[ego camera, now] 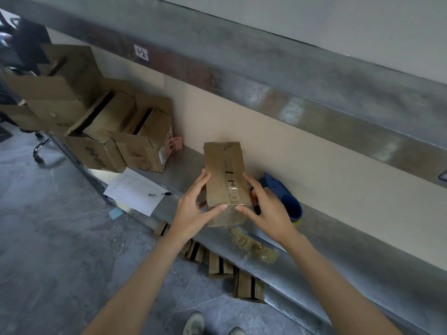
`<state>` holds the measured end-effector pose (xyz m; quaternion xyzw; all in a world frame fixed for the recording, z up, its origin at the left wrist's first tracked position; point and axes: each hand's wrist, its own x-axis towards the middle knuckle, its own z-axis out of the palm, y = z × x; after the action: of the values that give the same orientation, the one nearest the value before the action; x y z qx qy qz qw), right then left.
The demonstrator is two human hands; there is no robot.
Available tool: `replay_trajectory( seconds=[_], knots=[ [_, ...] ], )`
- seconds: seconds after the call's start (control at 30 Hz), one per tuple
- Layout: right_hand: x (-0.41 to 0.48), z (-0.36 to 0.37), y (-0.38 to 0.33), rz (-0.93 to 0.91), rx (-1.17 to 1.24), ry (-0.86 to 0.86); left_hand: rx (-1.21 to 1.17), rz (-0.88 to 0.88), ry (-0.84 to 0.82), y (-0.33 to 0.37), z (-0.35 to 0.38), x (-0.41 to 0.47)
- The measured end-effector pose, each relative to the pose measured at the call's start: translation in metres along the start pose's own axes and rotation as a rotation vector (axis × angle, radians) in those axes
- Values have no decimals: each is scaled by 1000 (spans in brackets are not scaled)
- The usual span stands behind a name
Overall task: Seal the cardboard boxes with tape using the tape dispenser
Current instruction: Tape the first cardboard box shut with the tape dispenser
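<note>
I look down on a grey metal shelf (314, 238) running along a beige wall, with a marbled grey floor (60, 226) in front of it and an upper beam carrying a label (141, 53) marked "1-2".

Near the middle of the shelf is a small cardboard box (226, 180), its long side pointing away from me, with a strip of printed clear tape running down the top seam and over the near edge. Both hands hold it. The left hand (193, 209) has its fingers against the left wall and its thumb lying along the near top edge. The right hand (268, 209) mirrors it on the right wall, the two thumb tips almost meeting on the tape. I cannot tell whether the base rests on the shelf.

The blue tape dispenser (287, 201) lies on the shelf just beside the right hand, untouched. A crumpled wad of tape (254, 247) sits at the shelf's front edge, near the box.

Further left are a sheet of paper (135, 189) with a pen (160, 194) on it, and open cartons (142, 146) with raised flaps. Small boxes (246, 284) stand on the floor under the shelf.
</note>
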<state>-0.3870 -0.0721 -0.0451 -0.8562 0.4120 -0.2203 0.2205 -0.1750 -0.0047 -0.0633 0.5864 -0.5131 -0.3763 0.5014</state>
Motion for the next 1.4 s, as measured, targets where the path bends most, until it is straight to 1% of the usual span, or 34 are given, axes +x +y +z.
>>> replay_trajectory(
  seconds=[0.13, 0.3, 0.4, 0.47, 0.57, 0.67, 0.77, 0.9, 1.03, 1.13, 1.23, 1.4],
  knots=[
    [-5, 2, 0, -28, 3, 95, -26, 1, 7, 2, 3, 0],
    [-2, 1, 5, -21, 16, 87, -13, -16, -14, 3, 1, 2],
    [2, -5, 4, 23, 5, 56, 117, 27, -30, 2, -5, 3],
    [5, -7, 1, 24, -13, 52, 267, 112, -58, 5, -7, 3],
    [11, 0, -5, -61, -34, -16, 466, 244, -121, 11, 0, 3],
    [16, 15, -7, -113, -65, -103, 547, 305, -141, 7, 10, 3],
    [17, 18, -4, -103, -43, -117, 567, 319, -109, 2, 11, 4],
    [15, 19, -4, -92, 17, -132, 617, 327, -144, 1, 8, 5],
    [17, 22, -1, -50, 69, -111, 575, 314, -151, 2, 8, 6],
    [16, 20, -4, 20, 176, -128, 568, 299, -171, 2, 8, 6],
    [15, 23, -7, 17, 151, -97, 513, 292, -151, 2, 10, 4],
    [15, 20, -8, 24, 166, -95, 545, 290, -159, 4, 9, 3]
  ],
)
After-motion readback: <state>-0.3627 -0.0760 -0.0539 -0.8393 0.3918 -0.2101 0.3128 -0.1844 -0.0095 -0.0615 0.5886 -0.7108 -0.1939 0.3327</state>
